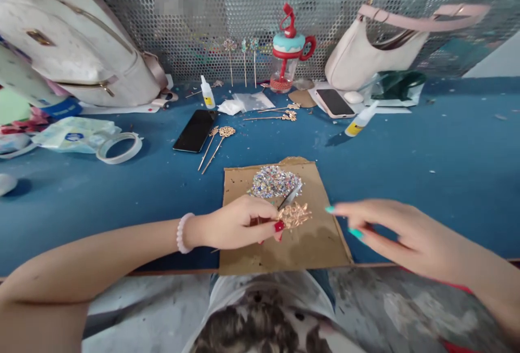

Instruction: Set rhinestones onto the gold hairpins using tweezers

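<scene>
My left hand [239, 226] is closed around a gold hairpin with an openwork flower head [296, 216]; the head points right, above a sheet of cardboard [247, 260]. Most of the pin's stem is hidden by the fingers. Just behind the head, a slim silver-grey pointed tool [291, 195] lies against a pile of small multicoloured rhinestones [270, 181]; I cannot tell its exact kind. My right hand [402, 228] hovers off the cardboard's right edge, index finger and thumb apart, with nothing visible between them.
Gold hairpins [219, 147] lie beside a black phone [195, 131]. Glue bottles [361, 119], a second phone [335, 103] and a red-lidded cup [284, 60] stand or lie farther back. A tape roll [119, 148] and a backpack [81, 39] are left, a handbag [374, 58] right.
</scene>
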The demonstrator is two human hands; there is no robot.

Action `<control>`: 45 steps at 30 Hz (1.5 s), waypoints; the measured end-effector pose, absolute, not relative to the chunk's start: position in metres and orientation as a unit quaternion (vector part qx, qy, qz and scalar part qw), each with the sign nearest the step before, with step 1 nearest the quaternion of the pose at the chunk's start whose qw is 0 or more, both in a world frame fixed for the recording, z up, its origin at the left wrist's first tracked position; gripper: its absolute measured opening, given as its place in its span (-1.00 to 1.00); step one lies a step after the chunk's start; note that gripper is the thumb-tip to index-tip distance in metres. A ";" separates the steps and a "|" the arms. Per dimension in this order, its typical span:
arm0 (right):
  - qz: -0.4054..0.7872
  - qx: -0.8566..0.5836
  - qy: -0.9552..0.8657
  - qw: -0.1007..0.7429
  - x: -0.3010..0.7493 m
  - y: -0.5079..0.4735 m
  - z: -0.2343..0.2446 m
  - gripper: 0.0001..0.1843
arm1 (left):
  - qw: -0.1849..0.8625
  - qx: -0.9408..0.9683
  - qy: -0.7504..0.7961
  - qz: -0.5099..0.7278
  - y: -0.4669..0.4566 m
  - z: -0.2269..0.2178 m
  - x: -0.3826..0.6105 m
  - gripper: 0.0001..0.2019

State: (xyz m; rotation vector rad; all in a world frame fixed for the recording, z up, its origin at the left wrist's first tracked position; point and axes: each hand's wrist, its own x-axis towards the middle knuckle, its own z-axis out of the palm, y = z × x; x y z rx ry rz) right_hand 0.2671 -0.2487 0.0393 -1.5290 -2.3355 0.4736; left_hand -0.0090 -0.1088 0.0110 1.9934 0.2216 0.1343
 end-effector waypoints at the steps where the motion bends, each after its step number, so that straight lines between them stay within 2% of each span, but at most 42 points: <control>1: 0.157 -0.518 -0.829 0.142 0.257 -0.229 0.040 -0.57 | 0.528 0.842 0.089 0.061 -0.109 0.011 -0.008 -0.70; 4: 0.097 -0.457 -0.872 0.146 0.227 -0.185 0.031 -0.48 | 0.516 0.850 0.082 0.069 -0.110 0.009 -0.008 -0.72; 7: 0.088 -0.400 -0.898 0.158 0.209 -0.166 0.020 -0.67 | 0.528 0.843 0.084 0.061 -0.113 0.009 -0.009 -0.72; 10: 0.081 -0.425 -0.879 0.202 0.209 -0.156 0.015 -0.82 | 0.560 0.822 0.092 0.038 -0.115 0.008 -0.009 -0.69; 14: 0.088 -0.497 -0.814 0.287 0.229 -0.149 0.016 -0.80 | 0.648 0.751 0.125 -0.007 -0.117 0.006 -0.011 -0.74; 20: 0.226 -0.451 -0.777 0.375 0.248 -0.162 0.021 -0.67 | 0.708 0.680 0.191 -0.021 -0.117 0.003 -0.013 -0.71; 24: 0.358 -0.377 -0.739 0.428 0.241 -0.177 0.022 -0.82 | 0.719 0.666 0.198 -0.014 -0.116 0.003 -0.012 -0.68; 27: 0.347 -0.376 -0.749 0.420 0.236 -0.182 0.025 -0.97 | 0.720 0.663 0.202 -0.012 -0.117 0.004 -0.012 -0.68; 31: 0.261 -0.373 -0.800 0.391 0.233 -0.180 0.026 -0.89 | 0.725 0.660 0.196 -0.002 -0.117 0.003 -0.013 -0.69; 35: 0.231 -0.379 -0.812 0.378 0.231 -0.181 0.026 -0.82 | 0.722 0.667 0.186 0.012 -0.117 0.001 -0.014 -0.70; 45: 0.189 -0.344 -0.854 0.341 0.233 -0.184 0.031 -0.87 | 0.679 0.709 0.184 0.056 -0.121 0.000 -0.016 -0.68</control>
